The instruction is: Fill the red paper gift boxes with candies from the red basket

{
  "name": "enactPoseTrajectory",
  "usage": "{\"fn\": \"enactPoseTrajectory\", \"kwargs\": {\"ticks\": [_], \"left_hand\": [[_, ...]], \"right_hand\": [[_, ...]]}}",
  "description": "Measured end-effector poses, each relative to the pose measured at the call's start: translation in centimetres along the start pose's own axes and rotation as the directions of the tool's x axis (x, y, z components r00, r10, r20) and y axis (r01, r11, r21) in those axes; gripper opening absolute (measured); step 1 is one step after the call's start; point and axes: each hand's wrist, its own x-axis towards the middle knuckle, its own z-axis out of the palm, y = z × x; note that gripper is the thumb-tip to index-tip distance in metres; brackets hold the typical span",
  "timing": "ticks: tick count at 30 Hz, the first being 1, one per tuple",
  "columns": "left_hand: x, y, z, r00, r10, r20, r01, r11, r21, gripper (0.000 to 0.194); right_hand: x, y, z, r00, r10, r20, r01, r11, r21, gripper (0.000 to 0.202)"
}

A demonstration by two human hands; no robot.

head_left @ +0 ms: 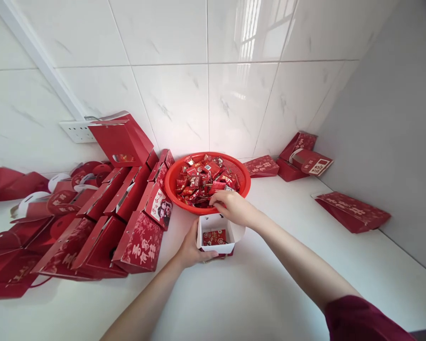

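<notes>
The left hand (191, 247) clasps the open box (215, 224), fingers round its side, just before the red basket (243, 177); the right hand (235, 208) bunches its fingertips at wrapped candies (205, 179), any pinch unclear.

A: Lighting?
B: Bright, soft daylight; window-shaped glare (250, 33) on the marbled wall tiles (170, 102); faint shadows across the white countertop (252, 298).
A: Clarity?
B: Mostly sharp; edges stretched wide; upper right corner darkened.

Open box (219, 249), red packet (214, 237) inside
</notes>
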Motion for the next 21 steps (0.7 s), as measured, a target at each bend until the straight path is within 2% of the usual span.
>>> {"fn": "enactPoseTrajectory", "kwargs": {"ticks": [2,5,8,10,14,17,21], "left_hand": [[-0.1,0.0,0.0,1.0,-0.017,0.009,0.017,1.0,-0.012,0.096],[-0.3,0.1,-0.1,0.999,-0.03,0.039,0.033,0.997,-0.067,0.096],[-0.3,0.1,-0.2,0.999,-0.017,0.027,0.019,0.997,-0.078,0.093],[-0.2,0.3,-0.2,1.0,-0.01,0.004,0.011,0.999,-0.049,0.091],[-0.1,0.5,-0.2,1.0,-0.006,-0.004,0.006,1.0,-0.013,0.092],[-0.1,0.3,-0.2,1.0,-0.007,0.0,0.007,1.0,0.005,0.095],[-0.1,0.3,0.2,0.999,-0.043,-0.01,0.042,0.998,-0.038,0.093]], "right_hand": [[2.9,0.1,0.6,0.983,0.035,0.178,-0.012,0.992,-0.125,0.025],[6.8,0.2,2.1,0.906,0.164,0.39,-0.045,0.954,-0.297,0.033],[8.9,0.5,3.7,0.85,0.199,0.488,-0.024,0.94,-0.341,0.037],[9.2,0.9,4.3,0.833,0.191,0.52,-0.001,0.939,-0.344,0.038],[8.2,1.9,3.7,0.863,0.151,0.482,0.005,0.952,-0.306,0.033],[6.8,2.3,1.8,0.92,0.138,0.366,-0.033,0.96,-0.278,0.02],[4.0,2.1,-1.1,0.972,0.129,0.196,-0.089,0.975,-0.202,0.023]]}}
